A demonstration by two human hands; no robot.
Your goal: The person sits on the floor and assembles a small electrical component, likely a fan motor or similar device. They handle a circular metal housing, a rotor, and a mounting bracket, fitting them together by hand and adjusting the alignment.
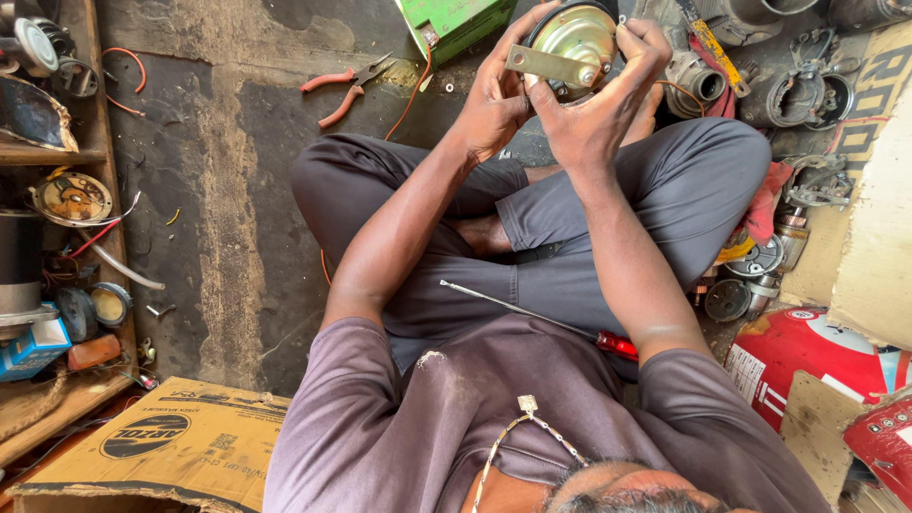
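We see a person sitting cross-legged on the dark floor, both hands raised in front of the knees. The left hand and the right hand both clasp 1 round metal horn, brass-coloured with a flat metal bracket across its face. Left grip: fingers wrapped round the left rim and the bracket end, closed on the horn. Right grip: fingers curled over the top right rim, thumb on the underside, also closed on it. The horn sits up in the air between the hands, above the shins, not touching the floor.

A long screwdriver with a red handle lies across the lap, shaft pointing left. Red-handled pliers lie on the floor, well apart to the left of the hands. A green box stands just beyond the hands, with an orange wire running from it. A shelf on the far left carries round metal parts and wires. A cardboard box sits bottom left. More metal parts pile up on the right, near a red canister.
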